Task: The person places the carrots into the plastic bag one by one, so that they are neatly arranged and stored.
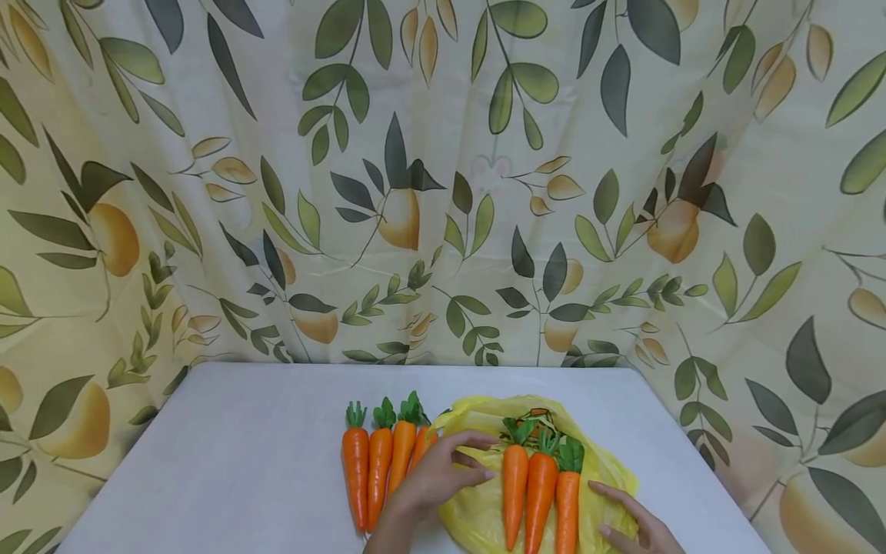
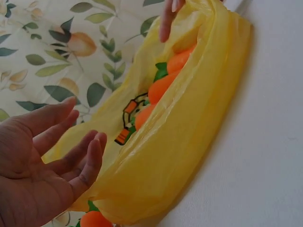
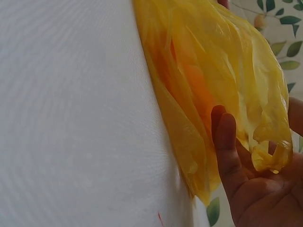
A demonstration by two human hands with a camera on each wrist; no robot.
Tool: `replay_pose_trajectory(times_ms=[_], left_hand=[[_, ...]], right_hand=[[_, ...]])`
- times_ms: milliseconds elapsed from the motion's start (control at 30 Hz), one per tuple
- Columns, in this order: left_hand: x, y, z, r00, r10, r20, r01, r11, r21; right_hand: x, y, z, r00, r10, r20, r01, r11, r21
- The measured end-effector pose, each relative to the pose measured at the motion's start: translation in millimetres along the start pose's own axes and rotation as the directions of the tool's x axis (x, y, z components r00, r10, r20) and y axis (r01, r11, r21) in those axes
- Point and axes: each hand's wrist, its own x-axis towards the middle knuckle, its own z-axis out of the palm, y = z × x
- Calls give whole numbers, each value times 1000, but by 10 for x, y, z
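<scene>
A yellow plastic bag (image 1: 477, 412) lies spread on the table, its mouth wide. Three orange toy-like carrots (image 1: 541, 492) with green leafy tops lie side by side within it, tops pointing away from me. My left hand (image 1: 443, 471) is at the bag's left rim, fingers loosely bent with nothing between them, as the left wrist view also shows. On the right side, my right hand (image 1: 640, 523) rests its fingers along the bag's edge; in the right wrist view its fingers (image 3: 226, 137) lie extended against the thin plastic.
Left of the bag, several more carrots (image 1: 356, 473) lie in a row on the white table (image 1: 228, 462), partly covered by my left arm. A curtain (image 1: 443, 308) printed with leaves and fruit hangs behind the table and along its sides.
</scene>
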Motion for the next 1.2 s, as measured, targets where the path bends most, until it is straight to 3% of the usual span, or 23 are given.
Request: replay_pose_trajectory(times_ms=[200,433,567,767,900,1200], left_hand=[[-49,8,-111,1000,-16,-1,16,1000,-9],[-164,87,-378,1000,-2,17,2,999,44],[-238,102,-542,1000,-14,26,14,1000,0],[-297,75,-778,1000,18,23,-16,998,-63],[-332,12,-918,1000,-12,-2,12,997,-82],[-407,-189,-1193,990,-72,-118,66,996,-56]], right_hand=[[10,-16,-15,1000,-6,23,5,1000,25],[19,-17,-12,1000,15,4,-15,1000,12],[32,-13,-16,1000,13,10,-14,1000,22],[43,-3,-22,1000,18,17,-19,998,53],[44,3,-32,1000,27,11,-27,998,53],[68,44,-56,999,34,12,-34,999,23]])
